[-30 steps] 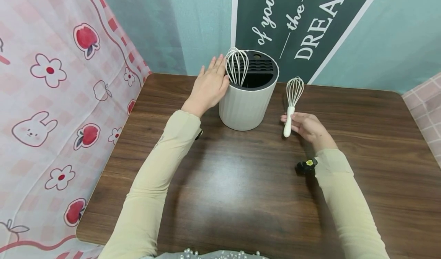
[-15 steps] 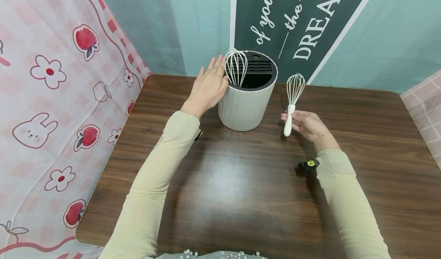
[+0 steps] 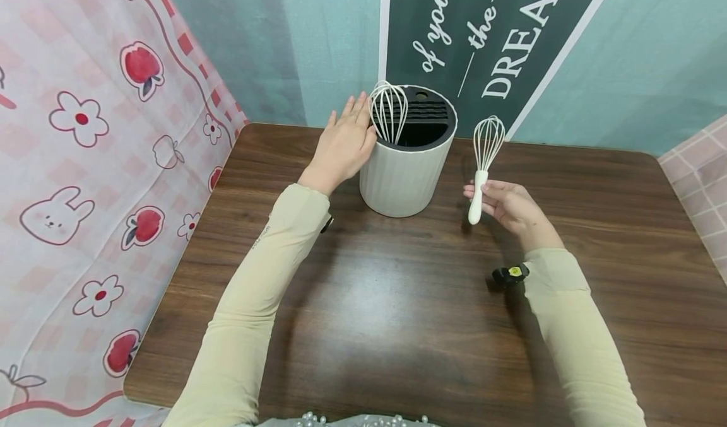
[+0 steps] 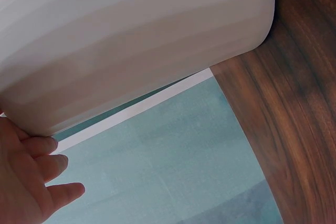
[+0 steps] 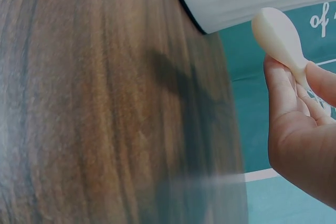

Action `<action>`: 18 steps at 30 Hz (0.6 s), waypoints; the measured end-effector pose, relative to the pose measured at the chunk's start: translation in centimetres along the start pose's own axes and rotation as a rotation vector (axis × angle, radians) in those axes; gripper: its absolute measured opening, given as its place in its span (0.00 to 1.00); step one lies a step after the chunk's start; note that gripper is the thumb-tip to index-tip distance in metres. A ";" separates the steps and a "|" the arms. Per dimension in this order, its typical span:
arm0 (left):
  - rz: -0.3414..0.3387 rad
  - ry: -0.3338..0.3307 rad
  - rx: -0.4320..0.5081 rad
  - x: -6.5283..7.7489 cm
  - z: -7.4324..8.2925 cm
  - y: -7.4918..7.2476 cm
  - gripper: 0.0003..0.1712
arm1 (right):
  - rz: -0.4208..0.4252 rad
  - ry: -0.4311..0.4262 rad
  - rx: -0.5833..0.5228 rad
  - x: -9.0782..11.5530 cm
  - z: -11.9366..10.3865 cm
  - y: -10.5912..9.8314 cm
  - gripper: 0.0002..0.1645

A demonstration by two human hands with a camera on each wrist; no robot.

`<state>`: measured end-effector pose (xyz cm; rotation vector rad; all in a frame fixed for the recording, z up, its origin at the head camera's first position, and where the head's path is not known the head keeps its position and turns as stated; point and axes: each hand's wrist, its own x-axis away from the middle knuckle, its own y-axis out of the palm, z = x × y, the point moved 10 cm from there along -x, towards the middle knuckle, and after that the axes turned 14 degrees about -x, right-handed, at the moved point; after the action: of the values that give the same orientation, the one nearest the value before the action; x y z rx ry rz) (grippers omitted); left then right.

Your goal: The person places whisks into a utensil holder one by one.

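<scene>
A white whisk is pinched by its handle between the thumb and fingers of my right hand, wires upward, above the table. In the right wrist view the rounded handle end sticks out past the fingers. To the left stands a white ribbed utensil holder with a black slotted top. Another white whisk stands in its opening, handle hidden inside. My left hand rests with straight fingers against the holder's left side; in the left wrist view its fingers lie along the wall.
The dark wooden table bears the holder near its back edge. Behind it hangs a teal cloth with a dark lettered panel. A pink patterned curtain borders the left side.
My right hand has risen slightly with the whisk, whose wires have moved a little upward in the head view. My left hand stays against the holder.
</scene>
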<state>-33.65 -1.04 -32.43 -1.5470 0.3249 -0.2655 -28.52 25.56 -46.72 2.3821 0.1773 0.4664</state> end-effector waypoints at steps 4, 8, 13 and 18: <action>0.005 -0.001 -0.002 0.0 0.0 0.0 0.33 | -0.019 -0.008 -0.023 0.2 -0.4 0.6 0.12; 0.010 0.004 -0.005 0.0 0.0 0.1 0.33 | -0.032 -0.014 -0.066 0.3 -0.8 1.1 0.12; 0.011 0.004 -0.013 0.0 0.1 0.0 0.33 | -0.042 -0.021 -0.072 0.5 -1.3 1.8 0.12; 0.011 0.000 -0.011 -0.1 0.0 0.0 0.33 | -0.072 -0.029 -0.061 0.5 -1.6 2.7 0.14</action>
<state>-33.71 -0.99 -32.40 -1.5553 0.3354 -0.2560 -28.64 24.68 -43.65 2.3135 0.2322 0.3974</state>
